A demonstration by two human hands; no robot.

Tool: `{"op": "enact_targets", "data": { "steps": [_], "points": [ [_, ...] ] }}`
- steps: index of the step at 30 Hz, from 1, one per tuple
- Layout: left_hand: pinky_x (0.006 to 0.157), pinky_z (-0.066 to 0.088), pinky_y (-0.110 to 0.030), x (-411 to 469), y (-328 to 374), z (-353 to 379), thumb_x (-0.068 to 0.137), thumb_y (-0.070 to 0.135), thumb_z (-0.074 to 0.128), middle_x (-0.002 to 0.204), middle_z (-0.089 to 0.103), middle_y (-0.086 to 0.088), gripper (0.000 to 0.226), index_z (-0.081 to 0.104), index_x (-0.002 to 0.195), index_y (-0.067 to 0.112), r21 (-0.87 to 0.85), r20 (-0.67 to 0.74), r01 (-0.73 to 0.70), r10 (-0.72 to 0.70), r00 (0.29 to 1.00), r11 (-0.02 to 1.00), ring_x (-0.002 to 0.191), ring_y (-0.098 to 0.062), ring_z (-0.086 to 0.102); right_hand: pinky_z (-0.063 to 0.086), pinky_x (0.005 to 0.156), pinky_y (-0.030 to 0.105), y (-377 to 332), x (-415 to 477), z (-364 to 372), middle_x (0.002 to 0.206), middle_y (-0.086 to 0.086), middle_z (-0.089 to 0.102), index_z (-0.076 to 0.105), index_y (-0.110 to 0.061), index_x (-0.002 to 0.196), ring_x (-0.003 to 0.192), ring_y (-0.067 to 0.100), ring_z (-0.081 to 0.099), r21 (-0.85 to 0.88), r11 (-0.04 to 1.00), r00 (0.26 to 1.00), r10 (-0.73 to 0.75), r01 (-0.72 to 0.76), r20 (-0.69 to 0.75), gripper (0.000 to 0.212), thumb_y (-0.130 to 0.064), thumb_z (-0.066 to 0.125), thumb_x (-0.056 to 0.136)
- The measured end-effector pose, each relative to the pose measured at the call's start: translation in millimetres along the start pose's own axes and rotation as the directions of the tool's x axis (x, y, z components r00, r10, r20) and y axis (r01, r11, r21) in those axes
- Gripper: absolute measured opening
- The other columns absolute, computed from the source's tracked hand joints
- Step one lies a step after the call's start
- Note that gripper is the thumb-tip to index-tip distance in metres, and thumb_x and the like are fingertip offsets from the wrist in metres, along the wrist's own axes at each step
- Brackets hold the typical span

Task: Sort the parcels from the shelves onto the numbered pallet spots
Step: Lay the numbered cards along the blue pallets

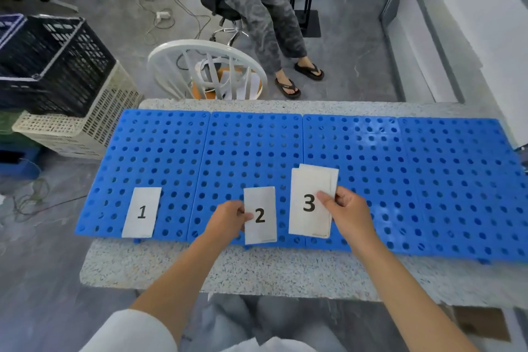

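A row of blue perforated pallet panels [428, 180] lies across a speckled table. A white card marked 1 [142, 212] lies flat on the leftmost panel. My left hand [228, 218] pinches the left edge of the card marked 2 [261, 220] over the second panel's front edge. My right hand [347, 208] grips a small stack of cards with the card marked 3 [310, 203] on top, above the seam between the second and third panels. No parcels or shelves are in view.
The speckled table [171, 263] has a bare front strip. Behind it stand a white chair [205, 66] and a seated person [257, 8]. Stacked crates [57, 71] are at the left, cables on the floor, and a white shelf unit [471, 23] at the right.
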State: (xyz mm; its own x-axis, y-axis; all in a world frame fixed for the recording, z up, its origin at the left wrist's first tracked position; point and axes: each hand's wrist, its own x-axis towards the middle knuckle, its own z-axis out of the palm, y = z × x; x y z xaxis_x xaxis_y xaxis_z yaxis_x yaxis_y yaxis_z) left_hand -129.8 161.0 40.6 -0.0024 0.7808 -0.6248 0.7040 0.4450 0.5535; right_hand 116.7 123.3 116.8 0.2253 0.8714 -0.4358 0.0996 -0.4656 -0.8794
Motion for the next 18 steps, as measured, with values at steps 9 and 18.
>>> {"op": "enact_targets", "data": {
  "steps": [9,18],
  "points": [
    [0.062,0.044,-0.030,11.5,-15.7,12.1,0.091,0.041,0.061,0.098,0.059,0.004,0.025,0.050,0.101,0.020,0.251,-0.105,0.048,-0.022,0.994,0.967,0.082,-0.016,0.058,0.056,0.072,0.024,14.0,11.0,-17.4,0.095,-0.012,0.074,0.067,-0.029,0.098,0.088,0.005,0.070,-0.065,0.997,0.998,0.044,-0.041,0.037,0.007,-0.026,0.064,0.092],
    [0.066,0.051,-0.025,-33.4,53.8,17.2,0.099,0.024,0.050,0.085,0.070,0.000,0.021,0.066,0.091,0.014,-0.425,-0.165,-0.107,0.040,0.986,0.899,0.080,-0.018,0.063,0.056,0.073,0.029,1.3,11.8,-15.6,0.094,-0.008,0.073,0.063,-0.032,0.092,0.090,0.010,0.068,-0.096,0.995,0.997,0.012,-0.005,0.070,0.004,-0.029,0.061,0.094]
  ]
}}
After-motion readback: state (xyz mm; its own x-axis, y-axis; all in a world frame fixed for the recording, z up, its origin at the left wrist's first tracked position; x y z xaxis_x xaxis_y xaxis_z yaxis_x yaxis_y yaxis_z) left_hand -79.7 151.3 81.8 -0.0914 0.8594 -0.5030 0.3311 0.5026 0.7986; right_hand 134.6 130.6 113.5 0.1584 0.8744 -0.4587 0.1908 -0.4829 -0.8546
